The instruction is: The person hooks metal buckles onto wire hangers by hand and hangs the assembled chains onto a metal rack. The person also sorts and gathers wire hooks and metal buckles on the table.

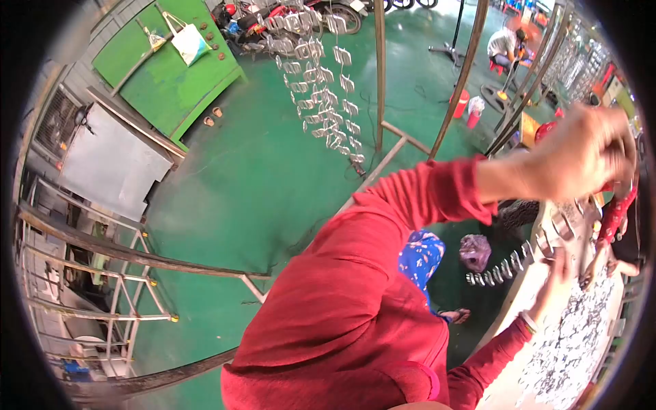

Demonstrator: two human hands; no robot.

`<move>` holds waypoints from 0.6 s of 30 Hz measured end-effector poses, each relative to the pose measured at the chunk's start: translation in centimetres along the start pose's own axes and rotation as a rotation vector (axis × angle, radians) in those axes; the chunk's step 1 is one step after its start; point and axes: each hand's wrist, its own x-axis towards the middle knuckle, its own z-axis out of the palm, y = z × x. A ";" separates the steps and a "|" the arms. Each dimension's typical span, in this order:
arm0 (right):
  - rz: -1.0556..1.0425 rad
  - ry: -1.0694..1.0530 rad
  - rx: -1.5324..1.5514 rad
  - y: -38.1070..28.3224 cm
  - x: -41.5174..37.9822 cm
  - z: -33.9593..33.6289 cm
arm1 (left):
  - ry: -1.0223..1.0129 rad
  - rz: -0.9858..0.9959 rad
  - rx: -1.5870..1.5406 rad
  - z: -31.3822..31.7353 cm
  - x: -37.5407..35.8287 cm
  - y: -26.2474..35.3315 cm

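My left hand [581,156] is raised over the far part of the worktable [504,320], its fingers curled together and blurred. I cannot tell what is pinched in them. Lower down, my right hand [557,281] is at the table's near side, fingertips drawn together at a strand of metal links [506,268]. That strand runs across the table edge and hangs down beside it. Larger loops [563,225] of it lie on the tabletop under my left hand. Many small shiny metal pieces [574,345] are spread over the table beyond my right wrist.
Across the table, another person's hand [603,265] and red patterned sleeve [620,208] reach in close to mine. Strands of metal links [318,89] hang from above, ahead to the left. Metal posts [380,75] stand nearby. A purple plastic bag [475,253] sits below the table edge.
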 end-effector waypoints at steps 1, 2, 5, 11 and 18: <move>-0.070 -0.037 -0.123 2.3 0.3 1.3 | 0.062 0.171 0.196 -0.7 1.2 0.2; -0.009 -0.324 0.047 12.5 3.3 1.2 | 0.092 0.164 0.099 -1.2 2.5 0.2; -0.407 -0.299 -0.456 20.9 2.1 3.4 | 0.192 0.278 0.225 -4.2 4.4 2.5; -0.327 -0.458 -0.747 25.2 -0.2 2.3 | 0.205 0.087 0.450 -11.4 6.2 8.3; -0.367 -0.325 -0.670 27.2 -1.0 1.6 | 0.355 0.104 0.561 -20.8 9.0 12.9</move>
